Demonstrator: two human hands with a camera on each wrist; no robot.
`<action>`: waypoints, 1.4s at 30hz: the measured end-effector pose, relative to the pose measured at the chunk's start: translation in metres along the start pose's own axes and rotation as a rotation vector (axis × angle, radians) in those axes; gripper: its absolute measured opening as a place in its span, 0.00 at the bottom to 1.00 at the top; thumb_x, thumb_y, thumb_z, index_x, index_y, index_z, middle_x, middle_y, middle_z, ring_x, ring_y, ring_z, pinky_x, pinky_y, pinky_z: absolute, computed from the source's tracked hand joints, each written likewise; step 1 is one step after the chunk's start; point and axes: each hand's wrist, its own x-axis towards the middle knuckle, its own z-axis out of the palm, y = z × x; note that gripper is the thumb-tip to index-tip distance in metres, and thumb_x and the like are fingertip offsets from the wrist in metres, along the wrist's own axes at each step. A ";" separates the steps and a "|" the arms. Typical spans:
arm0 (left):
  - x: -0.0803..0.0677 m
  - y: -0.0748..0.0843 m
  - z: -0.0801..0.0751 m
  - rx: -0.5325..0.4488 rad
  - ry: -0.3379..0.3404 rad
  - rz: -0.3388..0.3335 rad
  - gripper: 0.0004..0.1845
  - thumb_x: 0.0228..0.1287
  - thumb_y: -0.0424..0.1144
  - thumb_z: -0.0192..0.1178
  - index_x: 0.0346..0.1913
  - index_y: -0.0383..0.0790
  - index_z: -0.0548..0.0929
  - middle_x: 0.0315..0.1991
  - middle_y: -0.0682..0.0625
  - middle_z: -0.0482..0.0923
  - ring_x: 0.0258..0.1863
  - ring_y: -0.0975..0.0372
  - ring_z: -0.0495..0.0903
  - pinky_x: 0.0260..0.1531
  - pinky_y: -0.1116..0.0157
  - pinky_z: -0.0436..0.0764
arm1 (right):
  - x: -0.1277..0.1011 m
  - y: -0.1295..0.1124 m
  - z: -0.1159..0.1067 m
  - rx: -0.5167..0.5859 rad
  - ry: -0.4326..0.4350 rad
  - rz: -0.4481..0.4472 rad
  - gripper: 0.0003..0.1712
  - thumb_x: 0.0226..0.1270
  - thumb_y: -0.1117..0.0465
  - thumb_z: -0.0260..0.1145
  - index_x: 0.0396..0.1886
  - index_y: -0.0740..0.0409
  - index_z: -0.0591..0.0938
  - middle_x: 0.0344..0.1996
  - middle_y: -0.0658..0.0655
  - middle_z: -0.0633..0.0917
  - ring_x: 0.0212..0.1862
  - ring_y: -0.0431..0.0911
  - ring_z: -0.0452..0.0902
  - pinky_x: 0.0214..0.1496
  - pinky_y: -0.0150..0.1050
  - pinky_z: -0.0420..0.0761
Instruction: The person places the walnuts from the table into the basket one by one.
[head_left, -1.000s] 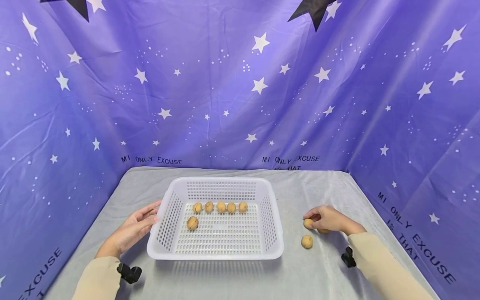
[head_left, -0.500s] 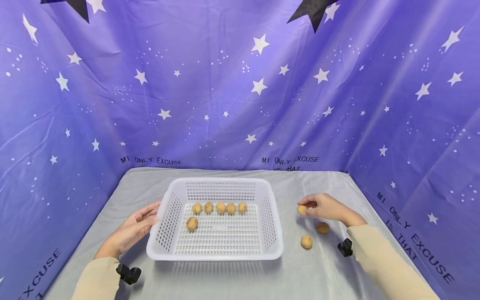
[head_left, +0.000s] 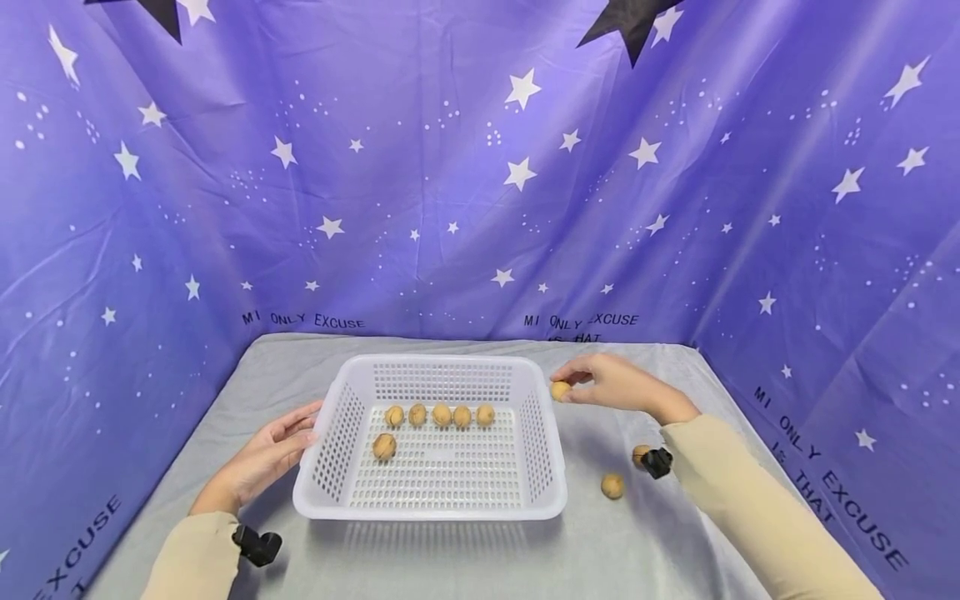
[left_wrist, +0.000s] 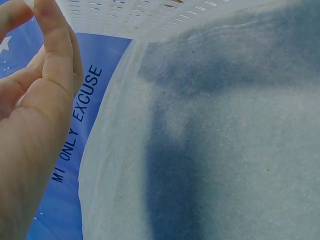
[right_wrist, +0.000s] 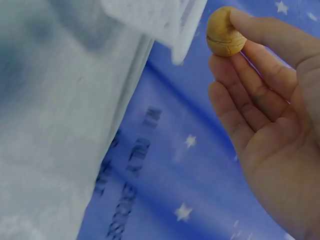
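Note:
A white perforated basket (head_left: 431, 505) stands on the grey cloth. Inside it several walnuts (head_left: 441, 414) lie in a row near the far wall, with one more walnut (head_left: 385, 447) in front of them at the left. My right hand (head_left: 607, 385) pinches a walnut (head_left: 560, 390) (right_wrist: 224, 31) in its fingertips, just outside the basket's far right corner (right_wrist: 182, 30). My left hand (head_left: 273, 450) rests with straight fingers (left_wrist: 55, 45) against the basket's left wall. Two walnuts lie on the cloth to the right, one (head_left: 612, 486) in front and one (head_left: 640, 454) partly behind my wrist camera.
A blue star-printed curtain (head_left: 480, 167) encloses the table at the back and both sides. The grey cloth (head_left: 615, 550) runs to the front edge. Small black wrist cameras (head_left: 257, 546) sit on both sleeves.
My right hand lifted a walnut off the cloth and carried it left and away, to the basket's far right corner. The left hand and basket stayed put.

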 end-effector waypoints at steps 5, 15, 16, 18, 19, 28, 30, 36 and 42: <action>0.000 -0.001 0.000 0.014 -0.004 0.002 0.33 0.75 0.26 0.50 0.76 0.24 0.48 0.61 0.47 0.73 0.57 0.63 0.78 0.60 0.67 0.76 | 0.027 -0.025 0.009 -0.017 -0.067 -0.077 0.19 0.66 0.58 0.71 0.55 0.57 0.85 0.50 0.48 0.86 0.52 0.44 0.82 0.63 0.50 0.78; 0.000 -0.001 -0.001 0.012 0.006 -0.013 0.34 0.75 0.27 0.52 0.76 0.24 0.48 0.62 0.43 0.70 0.57 0.63 0.78 0.60 0.66 0.77 | 0.081 -0.067 0.052 -0.052 -0.191 -0.192 0.20 0.63 0.61 0.73 0.55 0.58 0.85 0.49 0.49 0.86 0.49 0.39 0.81 0.60 0.39 0.79; 0.000 -0.001 -0.001 0.011 0.008 -0.014 0.34 0.75 0.27 0.52 0.76 0.24 0.48 0.62 0.43 0.70 0.57 0.63 0.78 0.60 0.66 0.77 | 0.086 -0.070 0.058 -0.054 -0.202 -0.197 0.20 0.63 0.61 0.73 0.55 0.58 0.85 0.49 0.50 0.86 0.49 0.39 0.81 0.60 0.39 0.79; 0.000 0.000 -0.001 0.005 0.005 -0.017 0.35 0.75 0.27 0.52 0.77 0.24 0.48 0.62 0.43 0.70 0.57 0.63 0.78 0.60 0.66 0.76 | 0.093 -0.075 0.069 -0.062 -0.217 -0.202 0.20 0.63 0.61 0.73 0.55 0.58 0.85 0.48 0.49 0.86 0.49 0.39 0.81 0.60 0.38 0.78; 0.000 0.000 -0.001 0.003 0.003 -0.019 0.35 0.75 0.27 0.52 0.77 0.24 0.48 0.63 0.43 0.70 0.57 0.63 0.78 0.60 0.66 0.76 | 0.097 -0.077 0.074 -0.066 -0.225 -0.205 0.20 0.63 0.61 0.73 0.55 0.58 0.85 0.48 0.49 0.86 0.49 0.39 0.81 0.60 0.37 0.78; 0.001 0.002 0.000 -0.026 -0.003 -0.024 0.34 0.76 0.27 0.51 0.77 0.25 0.48 0.62 0.47 0.72 0.58 0.63 0.78 0.61 0.65 0.76 | 0.126 -0.086 0.115 0.007 -0.291 -0.167 0.19 0.62 0.62 0.73 0.54 0.59 0.86 0.45 0.47 0.88 0.44 0.34 0.81 0.50 0.27 0.79; 0.001 0.002 0.000 -0.031 -0.006 -0.023 0.35 0.76 0.27 0.51 0.77 0.25 0.47 0.62 0.48 0.72 0.58 0.63 0.78 0.61 0.65 0.76 | 0.131 -0.087 0.125 0.016 -0.298 -0.150 0.20 0.62 0.62 0.74 0.54 0.58 0.86 0.45 0.46 0.87 0.43 0.33 0.80 0.51 0.27 0.79; 0.001 0.002 0.000 -0.036 -0.002 -0.020 0.34 0.76 0.27 0.51 0.77 0.25 0.48 0.62 0.48 0.73 0.58 0.63 0.78 0.60 0.65 0.76 | 0.142 -0.087 0.154 0.049 -0.313 -0.124 0.18 0.62 0.62 0.74 0.52 0.58 0.86 0.44 0.44 0.86 0.43 0.31 0.80 0.50 0.24 0.78; 0.001 0.002 0.000 -0.020 -0.005 -0.016 0.34 0.76 0.27 0.51 0.77 0.25 0.49 0.62 0.48 0.73 0.58 0.62 0.78 0.60 0.65 0.76 | 0.147 -0.089 0.173 0.001 -0.285 -0.116 0.16 0.61 0.59 0.76 0.48 0.57 0.87 0.40 0.44 0.83 0.40 0.31 0.78 0.47 0.22 0.77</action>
